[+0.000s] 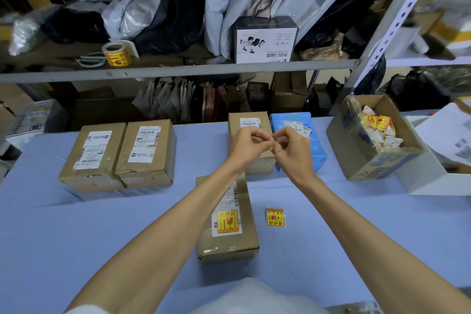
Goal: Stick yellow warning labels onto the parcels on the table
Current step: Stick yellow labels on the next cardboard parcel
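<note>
My left hand (pixel 248 144) and my right hand (pixel 290 146) meet above a brown parcel (pixel 248 122) at the middle of the table, fingertips pinched together on something small that I can barely see. A long brown parcel (pixel 229 239) lies close to me with a yellow warning label (pixel 227 222) stuck on it. One loose yellow label (pixel 275 217) lies on the blue table (pixel 76 232) to its right. Two brown parcels (pixel 94 153) (pixel 147 150) stand side by side on the left. A blue parcel (pixel 295 120) lies right of my hands.
An open cardboard box (pixel 374 160) with crumpled label backing stands at the right, a white box (pixel 438 181) beside it. A roll of yellow labels (pixel 116 55) and scissors (pixel 89 60) sit on the shelf behind. Bags and a printed carton (pixel 265 42) crowd that shelf.
</note>
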The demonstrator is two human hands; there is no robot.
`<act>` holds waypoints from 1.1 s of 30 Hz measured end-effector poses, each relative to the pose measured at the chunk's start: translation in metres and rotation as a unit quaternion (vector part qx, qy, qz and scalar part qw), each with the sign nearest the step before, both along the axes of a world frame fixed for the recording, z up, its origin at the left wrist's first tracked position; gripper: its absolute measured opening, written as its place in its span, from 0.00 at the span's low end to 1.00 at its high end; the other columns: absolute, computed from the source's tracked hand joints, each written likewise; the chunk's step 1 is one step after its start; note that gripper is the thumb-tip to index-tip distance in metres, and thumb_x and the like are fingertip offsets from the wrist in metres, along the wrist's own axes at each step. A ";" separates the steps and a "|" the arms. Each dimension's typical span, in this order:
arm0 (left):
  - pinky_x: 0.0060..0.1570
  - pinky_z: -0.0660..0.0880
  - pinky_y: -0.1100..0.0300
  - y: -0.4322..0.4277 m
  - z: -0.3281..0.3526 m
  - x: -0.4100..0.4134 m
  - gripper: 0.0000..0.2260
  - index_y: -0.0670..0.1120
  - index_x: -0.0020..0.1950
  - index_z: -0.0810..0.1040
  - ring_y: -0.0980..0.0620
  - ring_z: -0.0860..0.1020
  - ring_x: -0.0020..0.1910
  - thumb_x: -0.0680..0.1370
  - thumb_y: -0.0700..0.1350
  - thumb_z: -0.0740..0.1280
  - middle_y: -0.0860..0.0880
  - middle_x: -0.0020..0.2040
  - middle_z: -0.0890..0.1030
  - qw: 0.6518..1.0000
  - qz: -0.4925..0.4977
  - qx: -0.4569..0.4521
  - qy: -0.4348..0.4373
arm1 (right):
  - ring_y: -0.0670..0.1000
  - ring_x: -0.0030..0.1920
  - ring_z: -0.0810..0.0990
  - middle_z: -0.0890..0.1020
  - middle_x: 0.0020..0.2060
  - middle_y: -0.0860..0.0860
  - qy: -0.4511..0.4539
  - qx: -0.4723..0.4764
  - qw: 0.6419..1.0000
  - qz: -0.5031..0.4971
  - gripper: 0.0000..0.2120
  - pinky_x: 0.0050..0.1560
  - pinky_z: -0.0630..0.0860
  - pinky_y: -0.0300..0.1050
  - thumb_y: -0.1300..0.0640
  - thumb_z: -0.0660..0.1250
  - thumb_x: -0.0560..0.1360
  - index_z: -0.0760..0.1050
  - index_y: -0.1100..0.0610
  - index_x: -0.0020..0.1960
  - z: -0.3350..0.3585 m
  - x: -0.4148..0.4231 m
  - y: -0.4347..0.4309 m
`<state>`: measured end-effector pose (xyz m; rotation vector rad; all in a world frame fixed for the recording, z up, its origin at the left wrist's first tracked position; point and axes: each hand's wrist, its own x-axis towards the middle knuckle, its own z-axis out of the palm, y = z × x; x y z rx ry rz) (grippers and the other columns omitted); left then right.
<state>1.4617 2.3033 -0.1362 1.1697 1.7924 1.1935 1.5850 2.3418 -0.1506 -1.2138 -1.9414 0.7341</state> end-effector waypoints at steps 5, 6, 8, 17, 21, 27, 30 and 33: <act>0.48 0.81 0.57 0.024 -0.008 0.018 0.04 0.44 0.46 0.81 0.53 0.84 0.42 0.72 0.40 0.72 0.47 0.39 0.85 0.999 -0.008 -0.026 -0.022 | 0.46 0.35 0.80 0.83 0.34 0.52 -0.041 0.014 0.999 -0.014 0.08 0.42 0.77 0.40 0.60 0.74 0.71 0.78 0.61 0.49 0.005 0.023 0.004; 0.49 0.80 0.57 0.028 -0.008 0.023 0.04 0.43 0.47 0.81 0.53 0.84 0.43 0.73 0.40 0.71 0.47 0.40 0.85 0.999 -0.022 -0.033 -0.018 | 0.47 0.34 0.79 0.82 0.34 0.52 -0.048 0.009 0.999 -0.020 0.09 0.41 0.77 0.40 0.60 0.75 0.70 0.79 0.61 0.47 0.004 0.030 0.007; 0.50 0.80 0.57 0.038 -0.005 0.036 0.05 0.43 0.48 0.80 0.52 0.84 0.44 0.73 0.38 0.69 0.46 0.41 0.85 0.997 -0.062 -0.044 -0.019 | 0.48 0.34 0.79 0.83 0.32 0.52 -0.055 -0.003 0.998 -0.039 0.07 0.40 0.77 0.43 0.60 0.76 0.68 0.81 0.60 0.44 0.003 0.046 0.017; 0.44 0.75 0.60 0.114 0.021 0.113 0.08 0.45 0.49 0.82 0.53 0.79 0.44 0.71 0.42 0.70 0.50 0.42 0.82 0.953 -0.257 -0.010 0.160 | 0.47 0.36 0.79 0.84 0.36 0.54 -0.096 -0.021 0.976 -0.193 0.07 0.38 0.71 0.37 0.67 0.68 0.69 0.83 0.60 0.44 0.021 0.130 0.076; 0.52 0.76 0.51 0.154 0.026 0.141 0.12 0.46 0.53 0.79 0.46 0.79 0.52 0.71 0.47 0.71 0.47 0.52 0.82 0.898 -0.310 -0.019 0.312 | 0.53 0.41 0.81 0.85 0.39 0.55 -0.111 -0.026 0.964 -0.240 0.08 0.42 0.72 0.40 0.67 0.68 0.69 0.84 0.60 0.44 0.028 0.178 0.101; 0.43 0.72 0.53 0.202 0.040 0.182 0.15 0.45 0.56 0.77 0.41 0.78 0.51 0.72 0.50 0.70 0.45 0.53 0.80 0.830 -0.345 -0.020 0.438 | 0.55 0.47 0.82 0.85 0.47 0.56 -0.149 -0.046 0.955 -0.254 0.12 0.52 0.78 0.51 0.66 0.69 0.69 0.83 0.60 0.52 0.030 0.222 0.142; 0.46 0.74 0.53 0.222 0.041 0.191 0.17 0.46 0.58 0.77 0.42 0.78 0.51 0.72 0.51 0.71 0.45 0.53 0.80 0.838 -0.340 -0.032 0.425 | 0.57 0.56 0.80 0.83 0.53 0.56 -0.167 -0.051 0.956 -0.236 0.18 0.59 0.75 0.52 0.67 0.68 0.69 0.80 0.60 0.58 0.034 0.228 0.163; 0.48 0.76 0.52 0.236 0.042 0.193 0.16 0.46 0.56 0.78 0.43 0.78 0.51 0.72 0.51 0.71 0.45 0.53 0.80 0.847 -0.331 -0.036 0.415 | 0.57 0.59 0.78 0.82 0.57 0.57 -0.143 -0.077 0.960 -0.229 0.21 0.62 0.74 0.54 0.63 0.71 0.68 0.78 0.61 0.61 0.036 0.227 0.178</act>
